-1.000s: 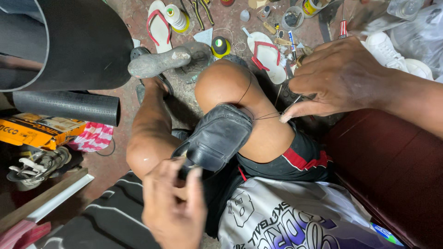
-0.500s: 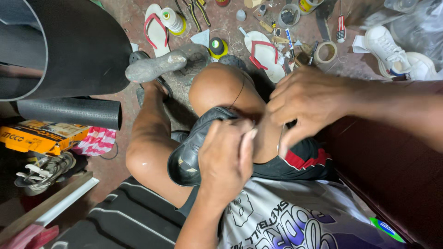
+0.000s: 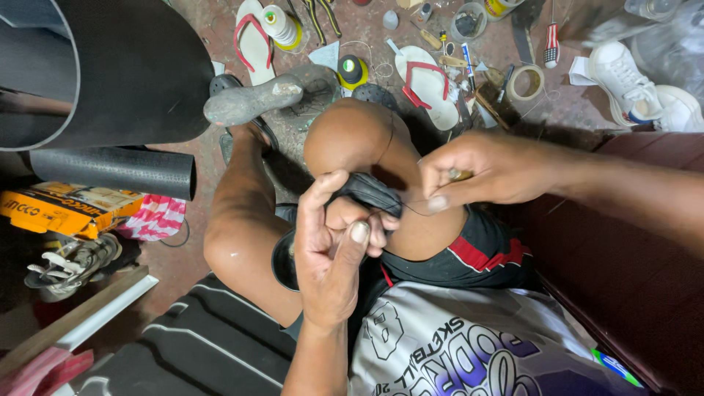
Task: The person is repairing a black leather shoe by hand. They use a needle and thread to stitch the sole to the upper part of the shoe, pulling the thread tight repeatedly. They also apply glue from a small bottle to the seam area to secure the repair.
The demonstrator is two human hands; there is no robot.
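Left hand [image 3: 334, 246] closed around dark black leather shoe [image 3: 367, 194], fingers wrapped over its upper, thumb up along the side. Right hand [image 3: 480, 170] pinched shut on a thin thread [image 3: 411, 209] that runs taut to the shoe's edge; a small brownish tool handle [image 3: 460, 174] shows between its fingers, type unclear. Shoe rests on the person's right thigh, wedged between the two raised bare knees [image 3: 356, 136], sole side partly hidden under the left hand. One shoe in hand, looks matte black, soft and creased; its rounded dark end sticks out below the left wrist.

Head view, floor [image 3: 367, 29] past the knees: two white flip-flops with red straps [image 3: 425, 81], one either side of the clutter. One grey metal shoe last on a stand [image 3: 253, 103] just beyond the left knee. Two thread spools: one white on yellow base [image 3: 279, 26], one black with green top [image 3: 352, 70]. One roll of tan tape [image 3: 526, 82]. One red-and-white striped screwdriver handle [image 3: 551, 45]. Two white sneakers [image 3: 634, 84] far right. Left side: big black rubber sheet [image 3: 110, 66] curved over, one black rubber roll [image 3: 114, 170] under it, one orange cardboard box [image 3: 62, 209], one pink-and-white striped cloth [image 3: 154, 216], one pair of grey strappy sandals [image 3: 70, 264]. Person wears grey printed jersey [image 3: 469, 345] and black shorts with red trim [image 3: 477, 253].
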